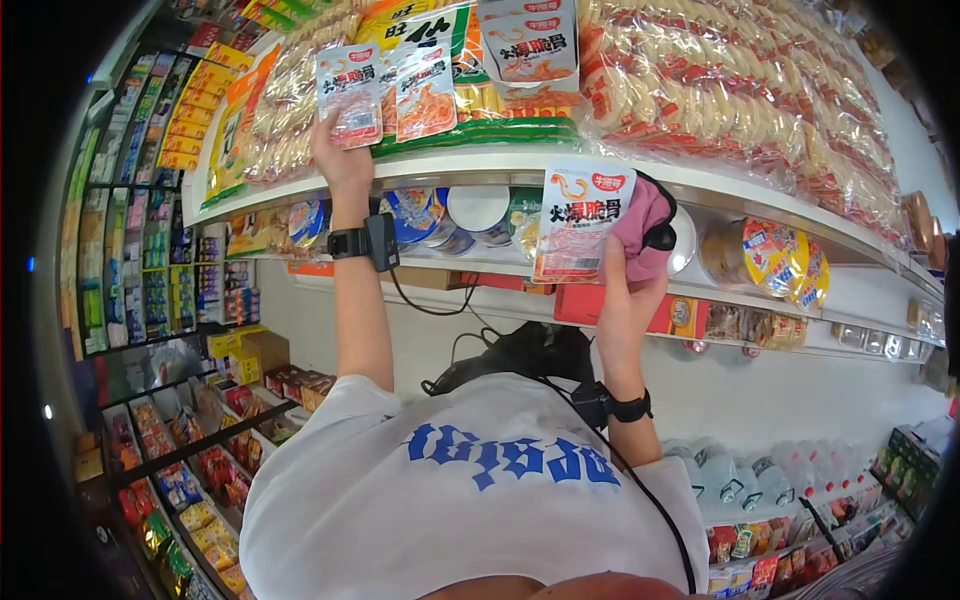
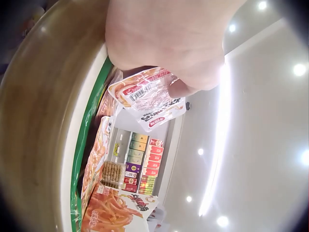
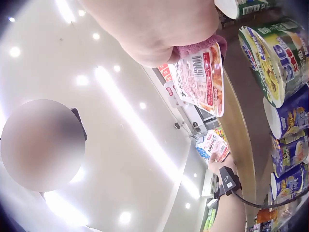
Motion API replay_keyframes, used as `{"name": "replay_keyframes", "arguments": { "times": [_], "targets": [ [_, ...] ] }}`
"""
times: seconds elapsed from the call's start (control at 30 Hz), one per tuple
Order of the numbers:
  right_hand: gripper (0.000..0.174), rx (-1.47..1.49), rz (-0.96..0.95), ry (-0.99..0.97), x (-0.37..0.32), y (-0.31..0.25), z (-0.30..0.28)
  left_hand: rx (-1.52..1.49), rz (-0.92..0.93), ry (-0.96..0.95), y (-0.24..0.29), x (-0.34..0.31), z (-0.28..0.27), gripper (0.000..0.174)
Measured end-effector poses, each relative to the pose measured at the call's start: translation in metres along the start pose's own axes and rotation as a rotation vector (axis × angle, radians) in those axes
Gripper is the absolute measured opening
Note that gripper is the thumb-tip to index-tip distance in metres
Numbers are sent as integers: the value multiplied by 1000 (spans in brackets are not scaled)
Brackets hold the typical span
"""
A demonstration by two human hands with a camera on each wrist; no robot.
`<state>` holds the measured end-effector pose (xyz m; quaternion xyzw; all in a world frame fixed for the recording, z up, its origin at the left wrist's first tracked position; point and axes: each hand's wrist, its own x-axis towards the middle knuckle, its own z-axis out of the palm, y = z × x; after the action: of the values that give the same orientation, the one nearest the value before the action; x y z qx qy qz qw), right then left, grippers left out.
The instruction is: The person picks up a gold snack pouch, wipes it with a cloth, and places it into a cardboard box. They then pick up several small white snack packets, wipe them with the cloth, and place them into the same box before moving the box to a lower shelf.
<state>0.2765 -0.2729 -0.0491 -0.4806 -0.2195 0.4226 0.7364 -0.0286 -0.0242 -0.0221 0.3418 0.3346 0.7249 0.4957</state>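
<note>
My left hand pinches the lower edge of a red-and-white snack packet above the upper shelf's edge. Right beside it another such packet stands against the yellow and green bags. My right hand holds a similar packet together with a pink cloth, in front of the shelf edge. In the left wrist view the left hand grips the packet with the thumb on its face. The right wrist view shows the right hand with the packet and cloth.
Long clear bags of pale rolls fill the upper shelf. More packets stand at its middle. Instant noodle tubs line the shelf below. A black cable hangs from the left wrist. Racks of small goods stand at the left.
</note>
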Motion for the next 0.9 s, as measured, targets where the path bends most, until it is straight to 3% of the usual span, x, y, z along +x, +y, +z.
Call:
{"name": "replay_keyframes", "arguments": {
  "times": [0.13,0.2,0.27,0.33,0.4,0.5,0.6,0.63,0.7,0.77,0.87,0.9],
  "targets": [
    [28,-22,-7,10,-3,3,9,-2,48,26,-5,2,-7,34],
    [28,-49,-1,23,-11,3,11,473,375,52,-18,4,-21,35],
    [27,-78,-20,51,-14,1,20,724,456,-37,-30,4,-26,37],
    [27,-96,-42,95,-16,1,30,801,379,-232,-18,-12,7,40],
    [27,-114,-66,104,-20,-1,41,983,437,-458,-30,-11,13,44],
    [27,-148,-77,88,-30,-6,49,1431,703,-423,-19,-25,35,39],
    [27,-211,-137,86,-35,-15,64,1079,865,-220,13,-44,51,35],
    [30,-254,-133,82,-38,-16,63,977,788,-254,27,-59,48,34],
    [36,-332,-123,78,-39,-15,59,804,376,-448,50,-99,44,33],
    [36,-436,-193,87,-44,-15,71,707,86,-670,65,-135,50,50],
    [39,-610,-295,-46,-53,-12,94,362,-200,-714,71,-178,54,72],
    [37,-651,-331,-111,-59,-8,103,348,-189,-696,62,-179,45,74]
  ]
}}
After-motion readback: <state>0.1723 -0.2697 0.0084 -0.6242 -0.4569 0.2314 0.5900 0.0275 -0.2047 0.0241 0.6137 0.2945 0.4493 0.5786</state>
